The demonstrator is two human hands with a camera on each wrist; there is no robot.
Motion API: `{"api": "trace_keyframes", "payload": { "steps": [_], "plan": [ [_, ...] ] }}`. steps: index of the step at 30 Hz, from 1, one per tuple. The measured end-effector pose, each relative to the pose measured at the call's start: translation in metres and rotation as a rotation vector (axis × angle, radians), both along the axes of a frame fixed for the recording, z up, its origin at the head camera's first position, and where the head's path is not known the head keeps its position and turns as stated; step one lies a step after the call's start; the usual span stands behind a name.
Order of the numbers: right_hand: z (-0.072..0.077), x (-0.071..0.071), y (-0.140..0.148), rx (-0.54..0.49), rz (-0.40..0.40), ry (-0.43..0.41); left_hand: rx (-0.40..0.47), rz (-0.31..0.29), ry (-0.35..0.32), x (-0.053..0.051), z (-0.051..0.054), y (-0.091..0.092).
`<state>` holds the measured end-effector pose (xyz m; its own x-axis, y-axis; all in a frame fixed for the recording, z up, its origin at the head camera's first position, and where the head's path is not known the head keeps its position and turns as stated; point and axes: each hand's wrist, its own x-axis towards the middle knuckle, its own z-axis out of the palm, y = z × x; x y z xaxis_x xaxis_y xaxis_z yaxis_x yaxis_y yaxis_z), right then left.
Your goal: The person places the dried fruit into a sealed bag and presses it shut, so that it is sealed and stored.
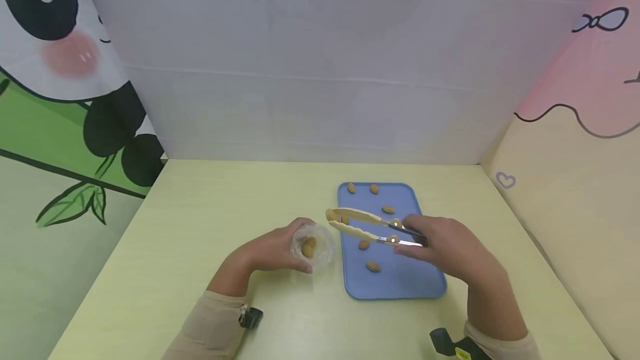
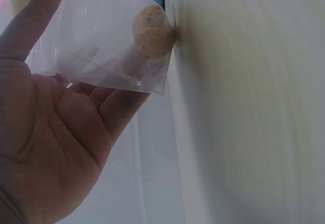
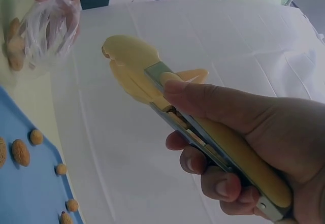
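Note:
My left hand (image 1: 277, 246) holds a clear plastic bag (image 1: 326, 248) by its sides, thumb and fingers around its open top. Inside the bag lie brown nuts (image 1: 309, 246), which look like nuts in their shells; in the left wrist view the bag (image 2: 96, 36) hangs close to the tabletop. My right hand (image 1: 447, 243) grips metal tongs (image 3: 195, 137) with cream tips. Between the tips, above the left edge of a blue tray (image 1: 400, 285), a nut (image 1: 330, 215) is pinched. The tips point toward the bag.
On the tray lie several nuts, among them one near the front (image 1: 373, 266) and one at the back (image 1: 374, 188). Pale yellow tabletop (image 1: 225, 199) surrounds the tray. A white sheet (image 1: 320, 104) rises behind it, and printed panels stand at both sides.

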<state>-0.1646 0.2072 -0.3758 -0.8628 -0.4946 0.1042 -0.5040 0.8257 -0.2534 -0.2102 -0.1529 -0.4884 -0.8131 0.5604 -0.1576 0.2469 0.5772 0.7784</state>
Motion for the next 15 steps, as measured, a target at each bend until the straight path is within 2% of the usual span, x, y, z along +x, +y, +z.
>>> {"api": "trace_keyframes", "payload": {
  "steps": [9,12,15],
  "plan": [
    [0.0,0.003,-0.01,-0.013,0.044,0.001,0.012,-0.003,-0.013,0.0,0.0,0.0],
    [0.0,0.003,-0.014,-0.035,0.007,-0.072,0.004,-0.003,-0.009,0.0,0.0,-0.001],
    [0.0,0.002,-0.016,-0.073,-0.067,-0.152,-0.002,-0.008,-0.013,0.0,0.001,-0.001]
  ]
}}
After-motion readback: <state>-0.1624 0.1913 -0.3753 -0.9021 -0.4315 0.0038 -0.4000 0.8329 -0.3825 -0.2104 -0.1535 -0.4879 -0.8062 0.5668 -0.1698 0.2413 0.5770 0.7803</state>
